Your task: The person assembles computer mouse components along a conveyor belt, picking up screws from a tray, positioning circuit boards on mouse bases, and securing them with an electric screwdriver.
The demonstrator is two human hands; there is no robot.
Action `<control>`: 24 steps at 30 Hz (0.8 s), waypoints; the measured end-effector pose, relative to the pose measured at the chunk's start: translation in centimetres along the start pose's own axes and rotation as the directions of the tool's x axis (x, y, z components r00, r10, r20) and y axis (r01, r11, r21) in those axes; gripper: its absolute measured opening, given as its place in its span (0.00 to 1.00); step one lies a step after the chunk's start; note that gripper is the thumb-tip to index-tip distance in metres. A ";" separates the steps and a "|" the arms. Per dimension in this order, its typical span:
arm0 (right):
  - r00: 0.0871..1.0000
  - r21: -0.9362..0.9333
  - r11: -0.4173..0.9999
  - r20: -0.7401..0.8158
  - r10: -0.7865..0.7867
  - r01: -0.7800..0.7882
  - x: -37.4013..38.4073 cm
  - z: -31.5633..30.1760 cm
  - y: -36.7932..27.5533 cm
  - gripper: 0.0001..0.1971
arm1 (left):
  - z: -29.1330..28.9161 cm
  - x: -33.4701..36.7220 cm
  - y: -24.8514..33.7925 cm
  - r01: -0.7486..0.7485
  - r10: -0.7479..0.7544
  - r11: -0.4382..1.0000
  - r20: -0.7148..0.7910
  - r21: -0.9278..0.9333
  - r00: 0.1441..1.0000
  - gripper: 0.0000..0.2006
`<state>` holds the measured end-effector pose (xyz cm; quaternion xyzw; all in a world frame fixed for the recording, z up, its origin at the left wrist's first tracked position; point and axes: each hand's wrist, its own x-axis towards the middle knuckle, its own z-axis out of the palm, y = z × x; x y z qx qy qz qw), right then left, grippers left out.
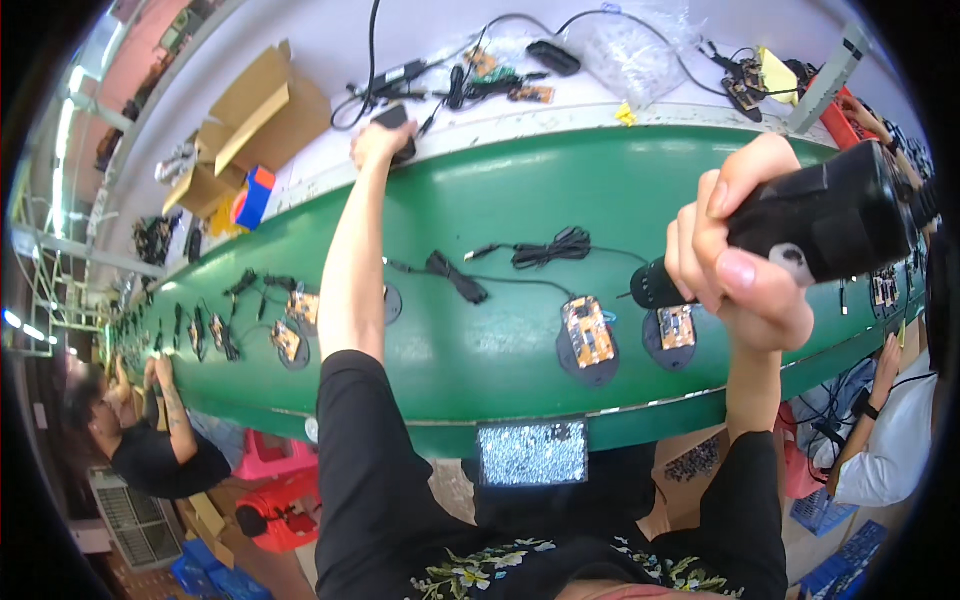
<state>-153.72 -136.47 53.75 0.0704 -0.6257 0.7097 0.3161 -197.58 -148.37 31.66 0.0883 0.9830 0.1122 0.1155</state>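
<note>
My right hand (745, 240) is raised close at the right, its fingers wrapped round a black electric screwdriver (850, 205). The screwdriver's narrow tip points left, above the green belt. At the far edge, my outstretched left hand (372, 145) is closed on a black hand-sized object (403, 152); the fingers hide much of its shape. Below the screwdriver tip lie an open mouse base with a circuit board (588, 340) and a second mouse base (672, 335), partly behind my right hand. Bundled black cables (550, 248) lie beyond them.
A small tray of shiny bits (532, 452) sits at the belt's near edge. More mouse bases (290, 345) lie left. Cardboard boxes (265, 115), loose cables and a clear plastic bag (640, 55) occupy the far ledge. Co-workers sit at left (150, 440) and right (890, 440).
</note>
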 end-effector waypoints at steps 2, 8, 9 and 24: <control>1.000 -0.064 0.998 0.020 0.001 0.000 0.6 -3.8 -4.3 0.16 | -0.2 -0.9 5.2 0.159 -0.159 0.986 -0.003 0.039 0.987 0.50; 0.997 -0.090 0.995 0.058 -0.041 0.046 2.8 -9.6 -14.9 0.18 | -9.5 -1.8 13.6 -0.028 0.052 0.924 0.053 -0.380 0.997 0.37; 0.997 -0.104 0.993 0.069 -0.044 0.051 3.1 -9.8 -16.4 0.18 | -11.1 -2.3 13.9 -0.043 0.075 0.849 0.039 -0.527 0.996 0.27; 0.995 -0.071 0.993 -0.013 -0.096 0.095 2.6 4.4 -16.0 0.17 | -20.1 -23.6 -1.5 0.080 0.657 0.026 0.078 -0.996 0.750 0.30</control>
